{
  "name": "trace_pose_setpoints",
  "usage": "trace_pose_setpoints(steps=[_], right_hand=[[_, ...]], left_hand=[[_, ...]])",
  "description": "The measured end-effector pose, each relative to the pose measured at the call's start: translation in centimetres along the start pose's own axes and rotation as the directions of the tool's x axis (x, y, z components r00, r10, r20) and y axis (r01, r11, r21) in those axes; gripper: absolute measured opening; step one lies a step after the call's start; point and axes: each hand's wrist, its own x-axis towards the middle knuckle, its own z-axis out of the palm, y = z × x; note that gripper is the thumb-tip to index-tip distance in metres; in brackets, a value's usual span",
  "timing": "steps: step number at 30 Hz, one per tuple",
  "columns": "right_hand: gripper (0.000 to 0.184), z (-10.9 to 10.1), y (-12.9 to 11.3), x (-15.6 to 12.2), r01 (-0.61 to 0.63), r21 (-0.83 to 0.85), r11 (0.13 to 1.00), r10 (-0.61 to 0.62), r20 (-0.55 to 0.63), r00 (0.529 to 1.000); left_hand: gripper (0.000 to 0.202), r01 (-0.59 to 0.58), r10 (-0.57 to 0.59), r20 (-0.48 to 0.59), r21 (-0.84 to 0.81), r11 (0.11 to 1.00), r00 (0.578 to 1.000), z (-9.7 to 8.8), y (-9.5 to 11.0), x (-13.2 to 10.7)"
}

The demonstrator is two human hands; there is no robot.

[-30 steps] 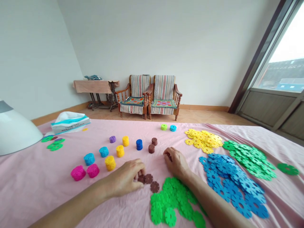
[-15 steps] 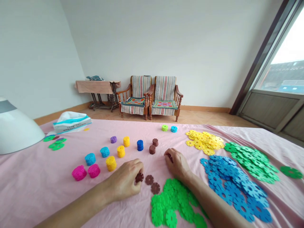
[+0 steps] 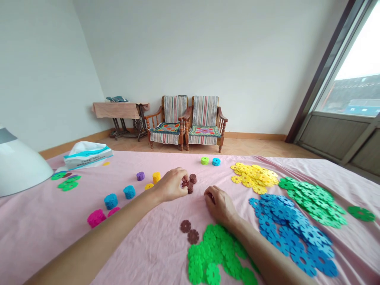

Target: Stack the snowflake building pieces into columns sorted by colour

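Observation:
My left hand (image 3: 172, 184) is stretched out over the pink cloth (image 3: 148, 245), pinching a brown snowflake disc (image 3: 185, 183) right above a short brown stack (image 3: 190, 189). A second brown stack (image 3: 193, 178) stands just behind it. My right hand (image 3: 219, 204) rests curled on the cloth with something brown inside its fingers. Two loose brown discs (image 3: 189, 231) lie on the cloth near me, beside a green pile (image 3: 219, 253).
Small stacks in pink (image 3: 96, 217), cyan (image 3: 111, 200), yellow (image 3: 156, 176) and purple (image 3: 140, 175) stand at left. Piles of blue (image 3: 293, 229), green (image 3: 314, 200) and yellow discs (image 3: 253, 176) lie at right. A tissue pack (image 3: 87, 154) and a white dome (image 3: 18, 164) sit far left.
My left hand picked one brown disc from the three near me and carried it forward to the brown stacks. My right hand stayed put.

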Motion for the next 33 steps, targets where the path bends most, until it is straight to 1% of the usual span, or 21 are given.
trace_pose_setpoints(steps=[5,8,12,19,28,31,33], right_hand=[[0.012,0.0,0.0,0.0,-0.001,0.007,1.000,0.001,0.003,1.000],[0.012,0.0,0.0,0.0,-0.005,0.006,1.000,0.005,0.000,1.000],[0.012,0.0,0.0,0.1,-0.009,0.006,1.000,0.009,0.000,1.000],[0.012,0.0,0.0,0.0,-0.019,0.008,1.000,0.019,0.003,1.000],[0.012,0.1,0.2,0.1,-0.008,0.001,1.000,0.008,-0.001,1.000],[0.012,0.1,0.2,0.1,-0.003,0.004,1.000,0.003,0.001,1.000],[0.012,0.1,0.2,0.0,-0.003,0.005,1.000,0.003,-0.001,1.000]], left_hand=[[0.008,-0.045,0.045,0.045,-0.008,0.999,0.998,1.7,-0.1,1.6],[0.007,-0.058,0.059,0.063,-0.008,0.998,0.996,2.5,-0.3,2.0],[0.006,-0.057,0.057,0.067,-0.003,0.998,0.996,3.0,-0.7,2.3],[0.006,-0.054,0.054,0.069,0.000,0.999,0.996,3.3,-1.3,2.4],[0.004,-0.042,0.043,0.064,-0.006,0.999,0.997,3.2,-1.4,2.2],[0.004,-0.041,0.042,0.060,-0.017,0.999,0.997,3.0,-1.1,2.2],[0.008,-0.040,0.042,0.047,-0.028,0.999,0.998,2.5,-0.8,2.0]])
